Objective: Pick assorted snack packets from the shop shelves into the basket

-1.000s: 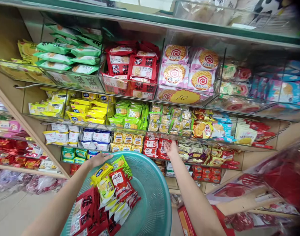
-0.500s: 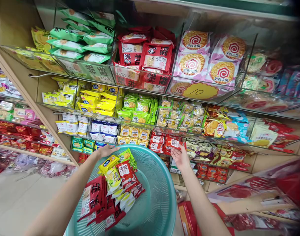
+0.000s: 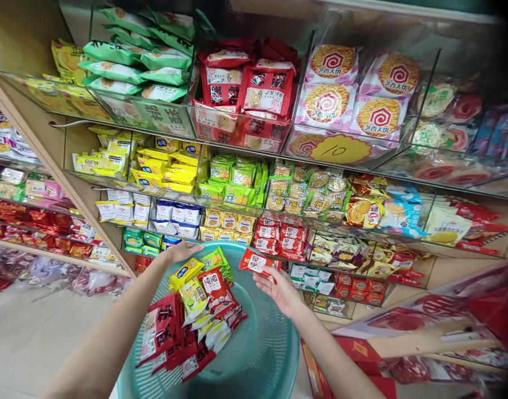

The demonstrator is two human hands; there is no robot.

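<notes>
My right hand (image 3: 279,288) pinches a small red snack packet (image 3: 258,261) over the right part of a teal plastic basket (image 3: 274,343). At the basket's far left rim rests my left hand (image 3: 181,252), its fingers closed on the rim. Inside the basket, on the left, lie large red packets (image 3: 160,327), a yellow packet (image 3: 186,273), a green packet (image 3: 216,259), a pale yellow packet (image 3: 193,296) and more red packets (image 3: 214,285).
Shelves of packaged snacks rise behind the basket, with red packets (image 3: 293,238) just beyond it and round biscuits (image 3: 326,105) higher up. A yellow tag (image 3: 340,150) hangs on the upper clear front. Red boxes (image 3: 357,349) stand low at right.
My right hand has moved left and down from the red packets on the shelf to above the basket, carrying one red packet. My left hand stays at the rim.
</notes>
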